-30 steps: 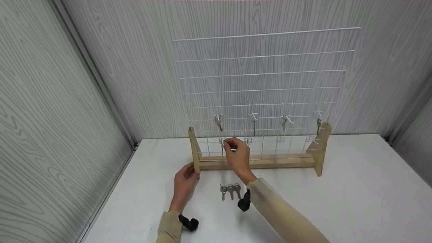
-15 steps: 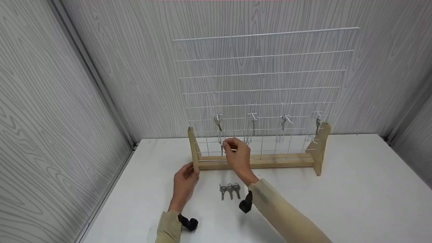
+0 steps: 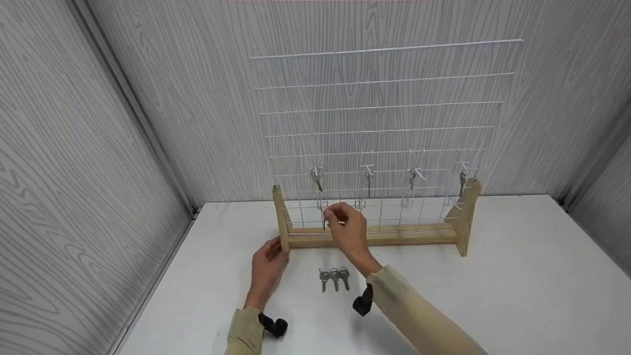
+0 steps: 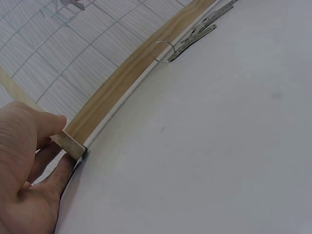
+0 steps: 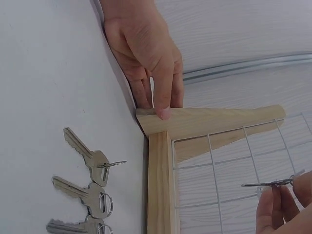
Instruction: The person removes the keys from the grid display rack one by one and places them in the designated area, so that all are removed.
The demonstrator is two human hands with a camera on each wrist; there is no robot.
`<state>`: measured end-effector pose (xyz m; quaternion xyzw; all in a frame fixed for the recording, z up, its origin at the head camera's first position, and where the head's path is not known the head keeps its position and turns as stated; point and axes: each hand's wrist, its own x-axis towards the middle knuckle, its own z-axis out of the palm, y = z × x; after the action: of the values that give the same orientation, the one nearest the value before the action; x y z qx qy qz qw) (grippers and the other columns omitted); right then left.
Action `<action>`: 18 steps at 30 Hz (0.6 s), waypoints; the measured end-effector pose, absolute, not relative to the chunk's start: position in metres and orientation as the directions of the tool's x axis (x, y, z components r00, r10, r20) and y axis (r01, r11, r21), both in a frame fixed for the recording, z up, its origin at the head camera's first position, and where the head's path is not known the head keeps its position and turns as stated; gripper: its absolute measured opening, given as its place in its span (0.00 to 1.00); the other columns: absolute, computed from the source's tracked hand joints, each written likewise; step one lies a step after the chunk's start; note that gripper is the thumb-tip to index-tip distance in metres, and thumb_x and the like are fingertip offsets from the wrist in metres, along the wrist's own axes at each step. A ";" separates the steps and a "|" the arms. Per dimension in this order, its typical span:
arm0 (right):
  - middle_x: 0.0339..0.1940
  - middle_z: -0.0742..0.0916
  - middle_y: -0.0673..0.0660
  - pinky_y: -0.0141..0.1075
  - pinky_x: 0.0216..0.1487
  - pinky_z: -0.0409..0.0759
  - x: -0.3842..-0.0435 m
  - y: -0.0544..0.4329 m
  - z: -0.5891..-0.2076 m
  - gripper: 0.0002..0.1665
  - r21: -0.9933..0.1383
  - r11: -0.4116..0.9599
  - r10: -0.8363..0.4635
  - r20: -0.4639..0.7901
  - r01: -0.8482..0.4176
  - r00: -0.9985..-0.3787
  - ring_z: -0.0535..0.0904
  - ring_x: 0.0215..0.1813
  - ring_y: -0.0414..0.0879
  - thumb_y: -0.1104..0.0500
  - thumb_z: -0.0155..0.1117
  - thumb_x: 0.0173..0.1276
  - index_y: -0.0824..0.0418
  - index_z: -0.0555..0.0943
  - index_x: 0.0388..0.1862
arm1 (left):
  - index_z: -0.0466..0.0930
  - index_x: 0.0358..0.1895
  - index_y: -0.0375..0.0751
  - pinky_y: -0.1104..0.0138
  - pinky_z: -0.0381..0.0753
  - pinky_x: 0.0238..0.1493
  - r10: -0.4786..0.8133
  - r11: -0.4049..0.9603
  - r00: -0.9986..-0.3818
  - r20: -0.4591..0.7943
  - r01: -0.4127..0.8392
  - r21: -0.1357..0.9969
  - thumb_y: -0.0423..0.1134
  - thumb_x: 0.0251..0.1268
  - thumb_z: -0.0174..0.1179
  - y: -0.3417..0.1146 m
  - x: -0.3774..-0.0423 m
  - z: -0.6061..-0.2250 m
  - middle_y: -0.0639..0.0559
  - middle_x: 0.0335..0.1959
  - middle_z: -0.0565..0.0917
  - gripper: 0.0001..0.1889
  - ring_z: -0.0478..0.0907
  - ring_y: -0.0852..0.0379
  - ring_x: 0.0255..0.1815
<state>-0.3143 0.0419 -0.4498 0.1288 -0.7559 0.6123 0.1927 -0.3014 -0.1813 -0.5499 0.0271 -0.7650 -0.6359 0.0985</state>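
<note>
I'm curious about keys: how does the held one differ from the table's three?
The right hand pinches the held key above the table; the three keys lie on it. In the right wrist view, the held key appears edge-on, the three keys broadside. All look metallic.

Keys: eight in all. Three loose keys [image 3: 334, 279] on one bench [image 3: 517, 276], three rings [image 5: 114, 164] among them; four hanging keys [image 3: 316, 178], one per upper hook [image 3: 419, 173]; one held key [image 5: 258, 185] in the right grip [image 3: 349, 231].
Upper hooks: four. Lower brackets [image 3: 360, 203]: four made out, small in view.
Rack [image 3: 414, 237]: one, comprising one wire grid [image 3: 387, 49] and two wooden end pieces [image 3: 463, 217].
Grips: two, bare hands, counting the left grip [image 3: 268, 266].
Sleeves [image 3: 419, 310]: two. Black wrist devices [image 3: 363, 303]: two, one per wrist.
</note>
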 end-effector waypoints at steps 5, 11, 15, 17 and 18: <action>0.44 0.91 0.59 0.33 0.47 0.91 -0.311 0.045 -0.448 0.05 -0.878 0.197 0.018 0.447 -0.436 -0.894 0.89 0.48 0.51 0.63 0.66 0.79 0.62 0.87 0.48 | 0.78 0.72 0.39 0.54 0.84 0.70 -0.167 0.177 -0.979 0.119 0.089 0.980 0.35 0.76 0.64 -0.181 -0.302 -0.550 0.38 0.71 0.80 0.24 0.78 0.41 0.74; 0.44 0.91 0.58 0.33 0.47 0.90 -0.307 0.047 -0.446 0.07 -0.877 0.205 -0.006 0.442 -0.434 -0.897 0.89 0.47 0.51 0.63 0.65 0.80 0.64 0.87 0.49 | 0.78 0.72 0.37 0.53 0.84 0.70 -0.171 0.186 -0.977 0.130 0.098 0.978 0.34 0.76 0.64 -0.181 -0.302 -0.549 0.35 0.71 0.80 0.24 0.77 0.38 0.74; 0.43 0.91 0.57 0.31 0.45 0.89 -0.304 0.049 -0.444 0.07 -0.872 0.212 -0.020 0.448 -0.442 -0.894 0.89 0.46 0.50 0.62 0.65 0.80 0.65 0.87 0.49 | 0.78 0.72 0.37 0.54 0.85 0.69 -0.183 0.199 -0.976 0.122 0.085 0.976 0.34 0.76 0.64 -0.180 -0.304 -0.549 0.35 0.71 0.80 0.23 0.78 0.38 0.73; 0.42 0.91 0.57 0.30 0.43 0.88 -0.302 0.051 -0.443 0.07 -0.867 0.214 -0.028 0.456 -0.451 -0.890 0.88 0.45 0.49 0.62 0.65 0.80 0.64 0.87 0.48 | 0.78 0.72 0.37 0.54 0.85 0.69 -0.184 0.203 -0.975 0.120 0.082 0.976 0.34 0.76 0.64 -0.180 -0.304 -0.549 0.36 0.71 0.80 0.24 0.78 0.38 0.73; 0.42 0.91 0.56 0.30 0.43 0.88 -0.301 0.051 -0.443 0.06 -0.865 0.217 -0.032 0.456 -0.452 -0.889 0.88 0.45 0.49 0.62 0.65 0.80 0.63 0.87 0.48 | 0.78 0.72 0.37 0.54 0.85 0.69 -0.183 0.206 -0.976 0.122 0.083 0.975 0.34 0.76 0.63 -0.181 -0.304 -0.549 0.36 0.70 0.81 0.23 0.78 0.39 0.73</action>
<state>-0.3008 0.0514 -0.4427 0.1591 -0.7607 0.6050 0.1734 -0.3036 -0.1806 -0.5493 0.0324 -0.7693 -0.6293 0.1056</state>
